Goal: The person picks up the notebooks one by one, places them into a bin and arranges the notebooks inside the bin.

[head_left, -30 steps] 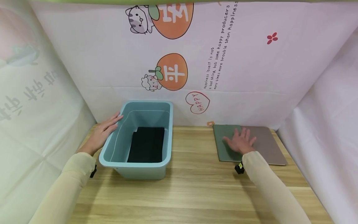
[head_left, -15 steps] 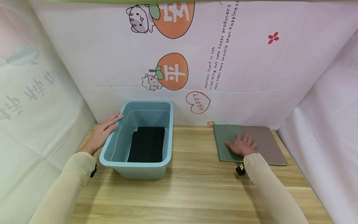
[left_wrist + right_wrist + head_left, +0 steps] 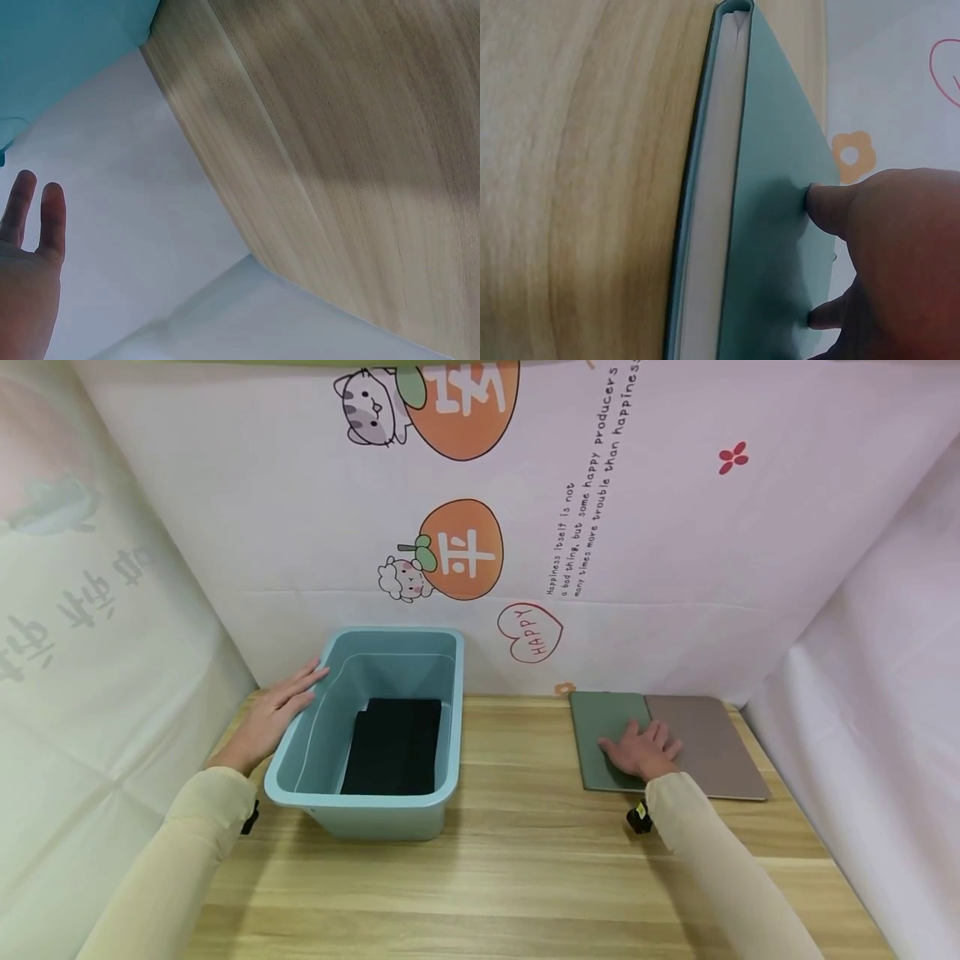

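Observation:
A green hardcover notebook (image 3: 607, 727) lies at the back right of the table, with a brown flat cover or notebook (image 3: 716, 747) directly to its right. Over the green one is my right hand (image 3: 641, 750), fingers spread; in the right wrist view its thumb (image 3: 831, 208) and another fingertip touch the green cover (image 3: 780, 217). White page edges (image 3: 714, 195) show along the notebook's side. My left hand (image 3: 270, 718) rests with extended fingers against the left rim of a light blue plastic bin (image 3: 453, 718). Inside the bin lies a black flat object (image 3: 393, 747), kind unclear.
White printed cloth walls (image 3: 645, 635) close in the wooden table (image 3: 510, 877) at the back and both sides. A small black device (image 3: 639, 817) is at the right wrist, and a similar one (image 3: 251, 817) at the left.
My right hand has settled lower onto the green notebook, its fingers more bent than a second ago. The left hand and the bin stay as they were.

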A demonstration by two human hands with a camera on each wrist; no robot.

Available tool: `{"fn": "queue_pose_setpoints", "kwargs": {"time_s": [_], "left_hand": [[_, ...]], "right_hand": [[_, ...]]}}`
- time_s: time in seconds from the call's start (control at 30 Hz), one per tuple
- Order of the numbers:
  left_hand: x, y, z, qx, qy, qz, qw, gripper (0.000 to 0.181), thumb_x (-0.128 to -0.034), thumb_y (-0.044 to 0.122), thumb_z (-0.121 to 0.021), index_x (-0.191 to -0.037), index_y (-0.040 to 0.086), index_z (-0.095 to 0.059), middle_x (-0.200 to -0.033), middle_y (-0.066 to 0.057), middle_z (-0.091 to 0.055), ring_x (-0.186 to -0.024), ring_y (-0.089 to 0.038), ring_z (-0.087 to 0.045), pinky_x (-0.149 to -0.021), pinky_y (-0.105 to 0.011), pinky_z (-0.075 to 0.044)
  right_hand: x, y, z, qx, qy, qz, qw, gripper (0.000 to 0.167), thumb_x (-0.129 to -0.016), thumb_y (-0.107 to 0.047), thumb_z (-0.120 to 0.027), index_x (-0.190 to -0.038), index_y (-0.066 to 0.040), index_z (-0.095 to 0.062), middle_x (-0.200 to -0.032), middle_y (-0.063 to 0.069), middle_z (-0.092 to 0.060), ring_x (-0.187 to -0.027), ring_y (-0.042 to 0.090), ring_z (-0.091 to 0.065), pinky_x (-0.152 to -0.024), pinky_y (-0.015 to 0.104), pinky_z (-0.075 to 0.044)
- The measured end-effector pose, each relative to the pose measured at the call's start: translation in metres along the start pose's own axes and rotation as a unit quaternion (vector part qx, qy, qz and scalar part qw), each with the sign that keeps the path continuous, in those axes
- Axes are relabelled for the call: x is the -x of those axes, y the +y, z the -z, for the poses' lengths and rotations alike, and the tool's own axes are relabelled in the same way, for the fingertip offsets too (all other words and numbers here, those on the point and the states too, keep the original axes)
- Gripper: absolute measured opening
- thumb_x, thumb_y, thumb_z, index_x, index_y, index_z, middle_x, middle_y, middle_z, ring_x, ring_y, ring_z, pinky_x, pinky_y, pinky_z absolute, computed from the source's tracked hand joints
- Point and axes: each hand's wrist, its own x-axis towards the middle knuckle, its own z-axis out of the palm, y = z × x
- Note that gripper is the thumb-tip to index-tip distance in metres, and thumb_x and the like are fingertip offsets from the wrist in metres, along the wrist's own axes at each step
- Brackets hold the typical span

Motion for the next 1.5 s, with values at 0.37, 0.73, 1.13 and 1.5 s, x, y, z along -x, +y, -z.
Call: {"fn": "queue_pose_setpoints", "kwargs": {"time_s": [0.37,0.73,1.13,1.5], "left_hand": [[0.0,0.003,0.0,0.002,0.003,-0.001,1.0,0.047,-0.1103,0.044,-0.039,-0.157,0.04,-0.038,-0.167,0.027,-0.016,-0.161,-0.028,-0.014,-0.124,-0.068,-0.015],[0.0,0.002,-0.001,0.003,0.006,-0.001,1.0,0.046,-0.1102,0.044,-0.04,-0.156,0.041,-0.038,-0.169,0.022,-0.017,-0.161,-0.029,-0.015,-0.124,-0.068,-0.016],[0.0,0.002,0.0,0.001,0.008,-0.004,1.0,0.047,-0.1107,0.042,-0.039,-0.158,0.038,-0.038,-0.17,0.016,-0.017,-0.161,-0.031,-0.015,-0.123,-0.07,-0.016],[0.0,0.003,-0.001,0.0,0.007,0.001,1.0,0.047,-0.1106,0.042,-0.039,-0.157,0.039,-0.038,-0.17,0.016,-0.017,-0.16,-0.033,-0.015,-0.122,-0.071,-0.016]], "right_hand": [[-0.001,-0.009,0.003,0.007,-0.012,0.004,0.9999,0.096,-0.104,-0.056,-0.039,-0.157,0.014,0.001,-0.153,0.053,0.007,-0.144,0.069,0.0,-0.118,0.077,-0.007],[-0.003,-0.01,0.014,0.024,0.009,0.001,0.9997,0.106,-0.097,-0.061,-0.055,-0.152,0.019,-0.011,-0.137,0.054,-0.027,-0.121,0.064,-0.039,-0.099,0.067,-0.041],[-0.012,-0.008,0.019,-0.026,0.029,-0.02,0.9991,0.124,-0.085,-0.06,-0.074,-0.154,0.019,-0.008,-0.145,0.054,-0.026,-0.133,0.068,-0.029,-0.109,0.071,-0.033],[-0.01,-0.004,0.02,-0.058,0.042,-0.024,0.9971,0.124,-0.083,-0.055,-0.078,-0.155,0.017,-0.006,-0.149,0.053,-0.022,-0.136,0.069,-0.024,-0.111,0.073,-0.027]]}}
